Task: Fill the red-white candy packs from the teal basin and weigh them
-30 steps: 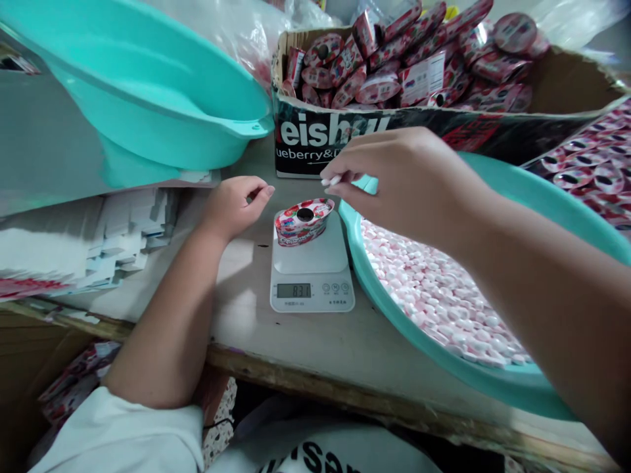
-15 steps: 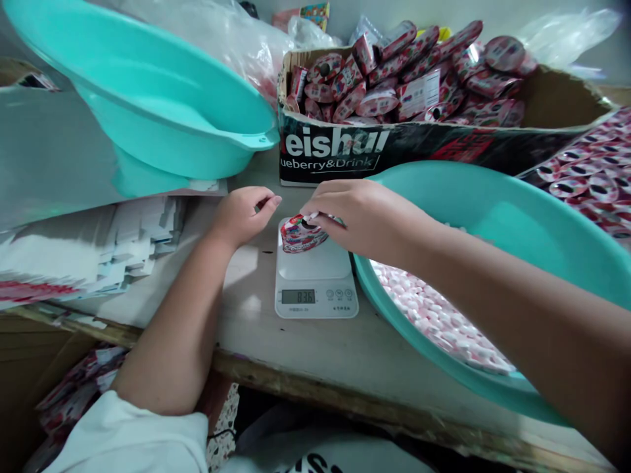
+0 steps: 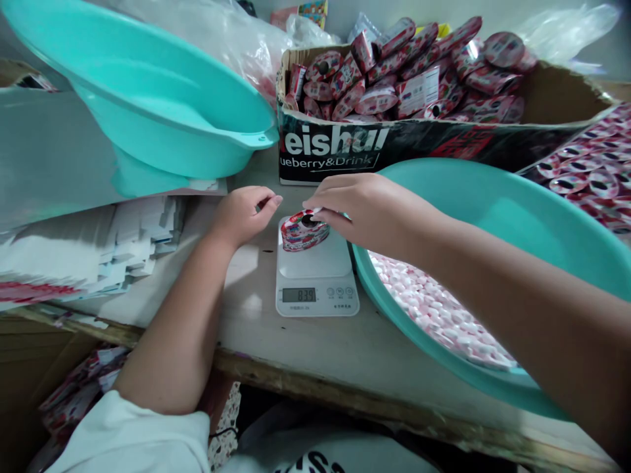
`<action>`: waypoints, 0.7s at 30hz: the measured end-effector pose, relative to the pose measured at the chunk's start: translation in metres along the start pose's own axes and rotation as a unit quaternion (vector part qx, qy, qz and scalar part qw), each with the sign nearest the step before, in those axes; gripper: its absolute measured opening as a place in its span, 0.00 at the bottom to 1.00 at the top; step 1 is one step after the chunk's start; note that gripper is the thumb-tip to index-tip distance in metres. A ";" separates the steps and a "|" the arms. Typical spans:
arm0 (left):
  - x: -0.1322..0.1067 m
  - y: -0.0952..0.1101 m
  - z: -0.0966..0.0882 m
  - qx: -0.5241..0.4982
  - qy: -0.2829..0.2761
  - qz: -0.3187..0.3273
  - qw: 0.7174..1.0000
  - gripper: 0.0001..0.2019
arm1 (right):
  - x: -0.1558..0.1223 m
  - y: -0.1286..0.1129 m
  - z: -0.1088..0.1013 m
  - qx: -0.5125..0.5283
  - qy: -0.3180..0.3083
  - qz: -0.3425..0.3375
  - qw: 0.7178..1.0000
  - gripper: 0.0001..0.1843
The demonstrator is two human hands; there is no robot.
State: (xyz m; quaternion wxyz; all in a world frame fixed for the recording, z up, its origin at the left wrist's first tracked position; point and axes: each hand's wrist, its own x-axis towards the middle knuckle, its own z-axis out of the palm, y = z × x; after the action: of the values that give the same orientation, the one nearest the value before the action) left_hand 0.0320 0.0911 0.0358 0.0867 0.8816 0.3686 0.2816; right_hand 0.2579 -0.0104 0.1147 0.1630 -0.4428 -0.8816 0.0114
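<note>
A white digital scale (image 3: 318,302) lies on the table, its display reading about 83.9. On its plate stands a small red-and-pink printed packet (image 3: 302,240) with a dark round hole near the top. Over the packet's right side is my right hand (image 3: 365,203), palm down, fingers pinched at the hole with a small white candy partly visible at the tips. To the left of the scale, my left hand (image 3: 246,213) is curled, thumb against the fingers, nothing visible in it. A turquoise basin (image 3: 493,190) of pale pink-and-white candies (image 3: 438,315) sits under my right forearm.
A black carton (image 3: 335,154) heaped with filled packets (image 3: 374,98) stands behind the scale. Another turquoise basin (image 3: 162,98) tilts at the back left, above stacked white cards (image 3: 89,249). More packets (image 3: 601,177) are at the far right. The table edge (image 3: 315,387) runs in front.
The scale display has gone from about 83.6 to 83.9. My right hand has shifted very slightly right at the packet's opening; my left hand has stayed put.
</note>
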 end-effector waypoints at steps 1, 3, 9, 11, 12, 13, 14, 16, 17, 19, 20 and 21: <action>0.000 0.000 0.000 0.001 0.000 0.001 1.000 0.18 | 0.000 -0.001 0.001 -0.003 -0.001 -0.002 1.000 0.14; 0.000 0.000 0.000 0.001 0.001 0.005 1.000 0.18 | 0.001 -0.003 0.002 -0.009 0.003 -0.003 1.000 0.14; 0.000 0.000 -0.001 0.003 0.003 0.009 1.000 0.19 | 0.001 0.000 -0.012 -0.033 0.026 -0.002 0.999 0.13; 0.000 0.000 -0.002 0.004 0.003 0.005 1.000 0.18 | -0.001 0.007 -0.025 -0.062 0.048 0.015 0.997 0.11; 0.000 0.000 -0.002 0.005 0.002 0.003 1.000 0.19 | -0.003 0.011 -0.031 -0.073 0.064 0.030 0.995 0.10; 0.001 -0.001 -0.002 0.006 0.001 0.001 1.000 0.19 | -0.005 0.014 -0.038 -0.079 0.079 0.046 0.993 0.09; 0.001 -0.001 -0.002 0.007 -0.001 -0.001 1.000 0.19 | -0.007 0.016 -0.043 -0.079 0.094 0.061 0.991 0.09; 0.001 -0.001 -0.001 0.011 -0.003 -0.005 1.000 0.19 | -0.011 0.019 -0.048 -0.067 0.112 0.082 0.988 0.09; 0.001 0.000 -0.001 0.012 -0.004 -0.006 1.000 0.19 | -0.012 0.019 -0.049 -0.062 0.114 0.087 0.988 0.09; 0.001 0.000 -0.001 0.014 -0.006 -0.006 1.000 0.18 | -0.012 0.017 -0.047 -0.060 0.108 0.086 0.989 0.10; 0.001 -0.001 -0.001 0.014 -0.008 -0.006 1.000 0.18 | -0.012 0.015 -0.045 -0.061 0.102 0.084 0.989 0.11; 0.002 -0.001 -0.001 0.015 -0.009 -0.005 1.000 0.18 | -0.011 0.013 -0.042 -0.062 0.096 0.083 0.990 0.12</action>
State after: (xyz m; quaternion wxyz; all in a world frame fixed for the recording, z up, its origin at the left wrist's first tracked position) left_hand 0.0321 0.0925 0.0368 0.0785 0.8832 0.3768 0.2679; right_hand 0.2866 -0.0170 0.1495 0.2179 -0.5224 -0.8212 -0.0728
